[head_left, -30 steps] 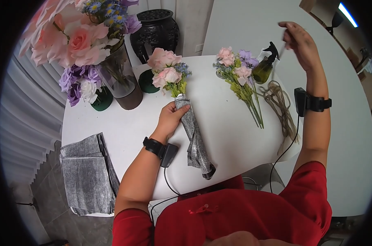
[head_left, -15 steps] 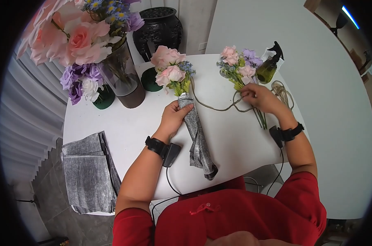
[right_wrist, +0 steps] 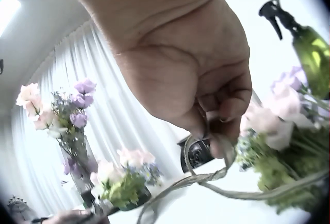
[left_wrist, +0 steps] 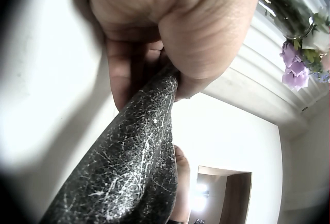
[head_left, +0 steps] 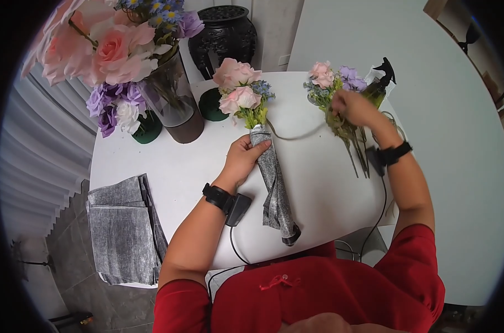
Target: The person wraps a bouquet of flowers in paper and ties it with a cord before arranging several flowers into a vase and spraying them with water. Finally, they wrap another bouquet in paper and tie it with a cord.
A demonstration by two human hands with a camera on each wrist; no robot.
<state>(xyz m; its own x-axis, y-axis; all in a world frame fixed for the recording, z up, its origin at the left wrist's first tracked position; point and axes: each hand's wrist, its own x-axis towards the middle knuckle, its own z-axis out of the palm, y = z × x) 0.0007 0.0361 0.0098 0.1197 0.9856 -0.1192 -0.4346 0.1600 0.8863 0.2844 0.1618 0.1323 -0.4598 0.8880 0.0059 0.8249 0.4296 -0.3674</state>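
Note:
Around the top of a grey wrapped bundle (head_left: 272,177), my left hand (head_left: 242,161) grips the paper just below pink roses (head_left: 241,99). In the left wrist view the thumb and fingers of my left hand (left_wrist: 170,44) pinch the dark speckled wrap (left_wrist: 129,157). My right hand (head_left: 354,108) is over the loose flower stems at the right; in the right wrist view my right hand (right_wrist: 191,80) pinches a looped twine (right_wrist: 193,179) between thumb and fingers. That twine (head_left: 299,136) runs from the wrapped bouquet's neck toward my right hand.
Grey sheets (head_left: 124,233) lie stacked at the table's left edge. A tall vase (head_left: 171,100) of large flowers and a green foam piece (head_left: 212,105) stand at the back left. Behind the second bunch (head_left: 321,76) is a spray bottle (head_left: 380,86). A black stand (head_left: 223,41) is behind the table.
My right hand has come down from the upper right with the twine, which now stretches between the hands. My left hand keeps its grip on the wrapped bouquet.

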